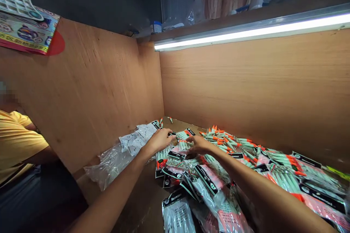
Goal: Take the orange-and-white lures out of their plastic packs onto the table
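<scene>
Beside a glossy plastic packet near the bench's back edge, your left hand and right hand curve, grip impossible to tell.

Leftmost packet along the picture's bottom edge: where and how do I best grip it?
Probably pinch the black header of the packet at its left end, coming from the left: that side borders the brown tabletop, while other packets crowd the right.
</scene>
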A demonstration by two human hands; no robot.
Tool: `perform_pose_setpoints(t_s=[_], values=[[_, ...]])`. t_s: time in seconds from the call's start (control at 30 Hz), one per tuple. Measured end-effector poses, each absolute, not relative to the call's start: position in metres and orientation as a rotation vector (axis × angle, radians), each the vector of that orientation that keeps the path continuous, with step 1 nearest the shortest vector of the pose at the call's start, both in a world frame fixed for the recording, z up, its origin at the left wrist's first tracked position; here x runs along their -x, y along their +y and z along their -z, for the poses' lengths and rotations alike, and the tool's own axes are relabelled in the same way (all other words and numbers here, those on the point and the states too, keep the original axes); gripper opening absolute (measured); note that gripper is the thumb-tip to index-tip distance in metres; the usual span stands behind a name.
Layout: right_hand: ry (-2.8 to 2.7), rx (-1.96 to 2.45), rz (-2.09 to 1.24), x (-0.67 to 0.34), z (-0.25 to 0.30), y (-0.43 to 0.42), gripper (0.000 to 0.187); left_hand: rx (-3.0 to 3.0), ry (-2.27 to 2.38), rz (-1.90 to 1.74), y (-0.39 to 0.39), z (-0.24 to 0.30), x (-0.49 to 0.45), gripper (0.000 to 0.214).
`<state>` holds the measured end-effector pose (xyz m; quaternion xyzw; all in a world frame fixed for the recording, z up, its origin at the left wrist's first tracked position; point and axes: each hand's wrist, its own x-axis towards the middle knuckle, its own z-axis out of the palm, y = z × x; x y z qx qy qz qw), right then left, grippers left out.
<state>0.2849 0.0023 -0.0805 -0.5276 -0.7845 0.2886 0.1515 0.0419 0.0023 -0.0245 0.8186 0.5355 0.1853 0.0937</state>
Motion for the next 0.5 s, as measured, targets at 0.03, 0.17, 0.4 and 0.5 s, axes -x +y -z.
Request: perform_pose_setpoints(t_s=[0.03,0.17,0.4,0.5], values=[[-2.227,1.515,-0.795,-0.286,0.078,0.002,0.065,-2.358,1.562,-0.533,0.001,0.032,-0.047,0.036],[-2.226,1.519,-0.643,-0.290,0.058,-0.004,0.053,-2.029,1.552,-0.586,0.009,0.062,-0.060,0.052],[-2.160,1.337,-0.292,-0.297,0.037,-0.026,0.053,-1.720,1.403,-0.613,0.010,0.067,-0.084,0.075],[-2.052,1.164,-0.223,-0.305,0.025,-0.052,0.057,-1.387,1.094,-0.658,-0.001,0.056,-0.098,0.072]])
